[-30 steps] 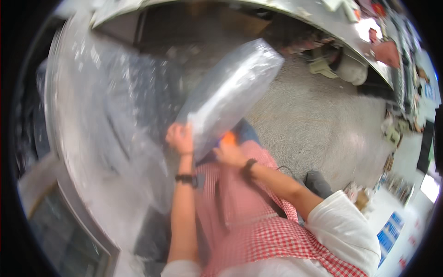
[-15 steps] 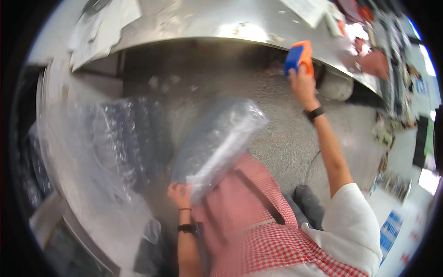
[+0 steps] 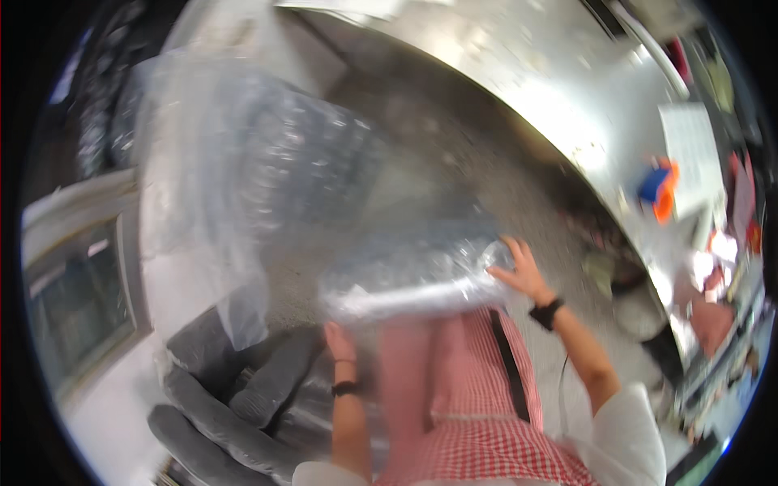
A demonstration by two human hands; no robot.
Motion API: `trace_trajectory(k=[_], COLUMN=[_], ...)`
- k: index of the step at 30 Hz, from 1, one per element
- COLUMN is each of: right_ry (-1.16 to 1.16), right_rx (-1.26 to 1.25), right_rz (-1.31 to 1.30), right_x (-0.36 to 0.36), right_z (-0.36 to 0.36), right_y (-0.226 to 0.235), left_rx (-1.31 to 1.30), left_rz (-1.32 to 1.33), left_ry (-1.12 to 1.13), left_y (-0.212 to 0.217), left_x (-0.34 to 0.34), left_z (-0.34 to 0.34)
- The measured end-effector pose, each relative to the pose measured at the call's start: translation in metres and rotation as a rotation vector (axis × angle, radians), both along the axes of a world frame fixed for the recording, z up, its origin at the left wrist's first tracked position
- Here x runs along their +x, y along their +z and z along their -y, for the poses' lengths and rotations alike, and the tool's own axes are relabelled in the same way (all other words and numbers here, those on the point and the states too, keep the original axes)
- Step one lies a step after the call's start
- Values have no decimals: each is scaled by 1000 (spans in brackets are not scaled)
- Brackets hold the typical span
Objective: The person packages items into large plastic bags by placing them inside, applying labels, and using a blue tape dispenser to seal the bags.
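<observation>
A long roll wrapped in shiny clear plastic (image 3: 413, 279) lies across my front at apron height, a little blurred. My right hand (image 3: 523, 275) grips its right end, thumb and fingers around the plastic. At the lower left end, my left hand (image 3: 340, 344) holds the roll, its fingers partly hidden beneath the wrap. An orange and blue handheld tool (image 3: 660, 190) rests on the metal table (image 3: 567, 97) at the right, away from both hands.
Clear plastic bags (image 3: 300, 154) hang in a bunch at the left. Several dark grey rolls (image 3: 235, 421) are piled at the lower left, beside a pale frame with a glass pane (image 3: 85, 283). White paper (image 3: 693, 154) lies on the table, whose curved-looking edge runs along the right.
My right hand has put the orange and blue tool on the table and taken the roll's right end. The roll has turned more level, and the view has swung left.
</observation>
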State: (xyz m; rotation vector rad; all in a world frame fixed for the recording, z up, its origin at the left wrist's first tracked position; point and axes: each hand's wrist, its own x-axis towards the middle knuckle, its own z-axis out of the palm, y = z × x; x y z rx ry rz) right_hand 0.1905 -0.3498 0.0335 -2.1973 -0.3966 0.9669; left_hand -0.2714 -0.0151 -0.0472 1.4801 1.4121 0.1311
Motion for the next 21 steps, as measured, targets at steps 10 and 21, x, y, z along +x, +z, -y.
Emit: trace_trajectory(k=[10, 21], right_ry=[-719, -370], right_rx=[112, 580], right_rz=[-303, -139], right_x=[14, 64], right_z=[137, 192], right_y=[-51, 276], left_rx=[241, 468], left_rz=[-24, 720], left_ry=[-76, -573], left_y=[108, 589], left_x=[221, 462], left_z=[10, -49])
